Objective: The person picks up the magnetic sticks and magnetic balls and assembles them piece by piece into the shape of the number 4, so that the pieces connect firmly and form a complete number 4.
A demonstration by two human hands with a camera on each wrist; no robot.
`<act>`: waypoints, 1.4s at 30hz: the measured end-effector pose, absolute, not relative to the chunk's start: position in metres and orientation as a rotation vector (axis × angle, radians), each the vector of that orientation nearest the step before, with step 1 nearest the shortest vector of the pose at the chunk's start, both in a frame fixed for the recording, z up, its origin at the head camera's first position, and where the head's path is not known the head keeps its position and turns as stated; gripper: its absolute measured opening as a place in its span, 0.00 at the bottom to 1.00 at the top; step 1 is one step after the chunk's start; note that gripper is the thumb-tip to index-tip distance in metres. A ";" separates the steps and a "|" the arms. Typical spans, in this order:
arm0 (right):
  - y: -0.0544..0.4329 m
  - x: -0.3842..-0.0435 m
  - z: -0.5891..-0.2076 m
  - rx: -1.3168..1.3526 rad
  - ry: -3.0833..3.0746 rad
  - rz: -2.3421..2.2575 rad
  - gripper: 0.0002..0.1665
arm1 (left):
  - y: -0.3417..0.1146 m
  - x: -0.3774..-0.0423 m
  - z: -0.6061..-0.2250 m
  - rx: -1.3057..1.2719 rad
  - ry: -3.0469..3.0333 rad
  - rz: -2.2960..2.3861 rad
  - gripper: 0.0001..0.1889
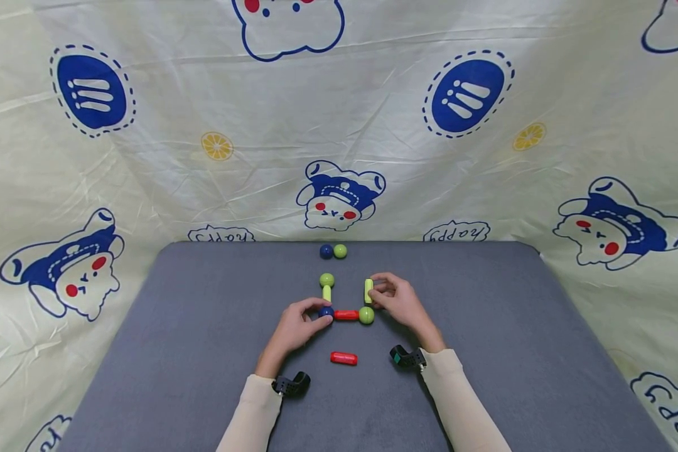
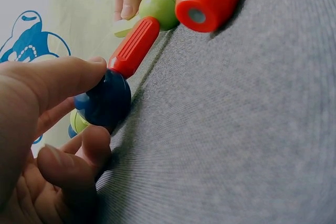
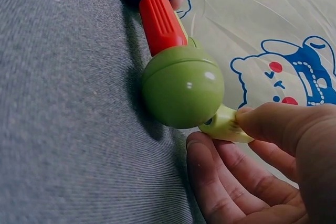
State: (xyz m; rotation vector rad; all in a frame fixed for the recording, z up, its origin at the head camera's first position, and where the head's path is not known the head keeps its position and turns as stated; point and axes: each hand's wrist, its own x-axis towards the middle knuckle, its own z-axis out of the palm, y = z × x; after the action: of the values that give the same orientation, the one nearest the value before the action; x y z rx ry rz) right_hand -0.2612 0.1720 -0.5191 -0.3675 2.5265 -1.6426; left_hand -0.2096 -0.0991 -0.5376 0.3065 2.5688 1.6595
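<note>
On the grey table, a red rod (image 1: 347, 315) joins a dark blue ball (image 1: 326, 312) to a light green ball (image 1: 366, 315). From the blue ball, a yellow-green rod (image 1: 326, 294) runs away from the person to another green ball (image 1: 326, 280). My left hand (image 1: 296, 323) grips the blue ball between thumb and fingers. A second yellow-green rod (image 3: 227, 124) is pinched by my right hand (image 1: 398, 301), its near end right at the green ball on the right. In the left wrist view the blue ball (image 2: 107, 98) shows close up, thumb and fingers around it.
A loose red rod (image 1: 343, 358) lies on the table nearer the person, between the forearms. At the far edge sit a blue ball (image 1: 326, 252) and a green ball (image 1: 340, 251) side by side. Behind the table hangs a printed cloth (image 1: 395, 188).
</note>
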 end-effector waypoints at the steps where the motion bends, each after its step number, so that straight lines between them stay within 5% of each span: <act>1: 0.172 -0.261 -0.519 -0.369 2.520 -1.648 0.23 | -0.099 -0.210 -0.537 0.306 2.570 1.659 0.13; 42: 0.170 -0.258 -0.520 -0.331 2.526 -1.528 0.24 | -0.099 -0.210 -0.540 0.308 2.571 1.656 0.14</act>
State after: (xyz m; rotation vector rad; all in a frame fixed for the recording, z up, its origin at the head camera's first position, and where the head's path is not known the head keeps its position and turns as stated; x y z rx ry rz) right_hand -0.2581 0.1705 -0.5199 -0.3315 2.5256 -1.5277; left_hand -0.2101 -0.0986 -0.5400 0.3083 2.5711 1.6560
